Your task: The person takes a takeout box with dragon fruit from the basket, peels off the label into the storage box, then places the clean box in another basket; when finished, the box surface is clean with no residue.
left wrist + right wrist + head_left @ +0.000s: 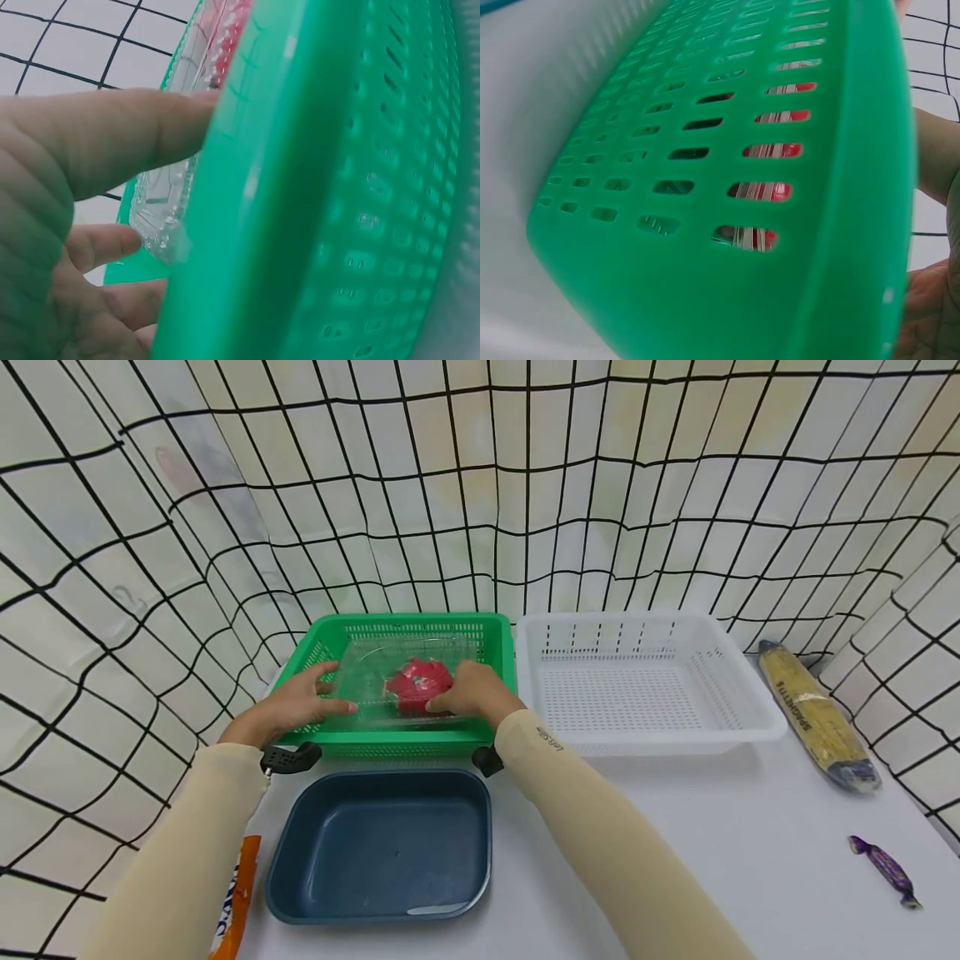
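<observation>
A clear plastic container (pixel 367 660) sits in the green basket (pixel 397 748), with a red packet-like item (pixel 422 681) visible through it. My left hand (pixel 288 700) is at the container's left end, thumb over the near corner and fingers spread beside the edge. Beyond the basket rim in the left wrist view, the thumb (pixel 142 127) reaches toward the container's ridged edge (pixel 161 199). My right hand (pixel 476 693) grips the right end, its thumb on the near side and its other fingers hidden. Red and white patches show through the basket slots in the right wrist view.
A white basket (pixel 648 745) stands right of the green one. Nearer lies a dark blue tray (pixel 390 914). An orange packet (pixel 242 893) is partly behind my left sleeve. At right are a spaghetti pack (pixel 817 718) and a purple-wrapped candy (pixel 887 870). Black netting (pixel 495 468) surrounds the table.
</observation>
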### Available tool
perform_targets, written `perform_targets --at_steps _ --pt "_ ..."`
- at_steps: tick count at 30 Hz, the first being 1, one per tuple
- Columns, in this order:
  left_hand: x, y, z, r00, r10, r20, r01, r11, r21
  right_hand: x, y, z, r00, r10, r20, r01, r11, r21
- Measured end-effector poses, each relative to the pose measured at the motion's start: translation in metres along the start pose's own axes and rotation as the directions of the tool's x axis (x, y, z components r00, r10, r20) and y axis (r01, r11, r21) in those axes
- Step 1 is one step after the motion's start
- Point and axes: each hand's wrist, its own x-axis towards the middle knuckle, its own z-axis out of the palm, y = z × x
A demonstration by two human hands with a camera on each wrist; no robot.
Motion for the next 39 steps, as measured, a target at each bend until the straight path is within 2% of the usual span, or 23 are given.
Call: perform_targets --at_steps 9,13,16,20,23,27,28,31,34,39 --pt "-0.007 0.006 0.003 0.998 0.001 -0.064 0.006 0.994 0.108 -0.003 -0.001 -0.001 1.0 0.001 -0.011 -0.001 1.0 -0.021" --pt "-0.011 0.006 0.003 0.991 0.04 -0.128 -0.019 0.986 0.166 -0.006 -0.001 -0.002 0.999 -0.02 -0.025 0.02 1.0 -0.009" --pt "-0.012 0.007 0.005 0.977 0.086 -0.196 -0.039 0.972 0.231 -0.008 0.0 -0.004 0.996 -0.063 -0.068 0.062 0.998 -0.016" --pt "-0.012 0.01 0.007 0.954 0.13 -0.27 -0.039 0.947 0.319 -0.01 -0.001 -0.008 0.983 -0.129 -0.131 0.115 0.988 -0.105" --pt "-0.011 0.015 0.01 0.932 0.178 -0.317 -0.05 0.926 0.374 -0.013 -0.002 -0.012 0.98 -0.132 -0.151 0.101 0.974 -0.202" --pt "-0.011 0.021 0.014 0.904 0.242 -0.351 -0.063 0.89 0.451 -0.016 0.0 -0.013 0.981 -0.092 -0.169 0.035 0.95 -0.31" --pt "-0.01 0.022 0.015 0.904 0.247 -0.35 -0.059 0.881 0.469 -0.017 0.001 -0.013 0.982 -0.078 -0.171 0.018 0.944 -0.331" --pt "-0.01 0.024 0.018 0.923 0.217 -0.317 -0.029 0.863 0.504 -0.019 0.005 -0.012 0.984 -0.051 -0.171 -0.016 0.928 -0.373" --pt "-0.01 0.027 0.02 0.939 0.189 -0.288 -0.013 0.856 0.516 -0.022 0.008 -0.014 0.988 -0.033 -0.15 -0.023 0.934 -0.356" --pt "-0.01 0.03 0.023 0.934 0.212 -0.288 -0.032 0.851 0.525 -0.027 0.018 -0.02 0.99 -0.016 -0.138 -0.027 0.952 -0.305"
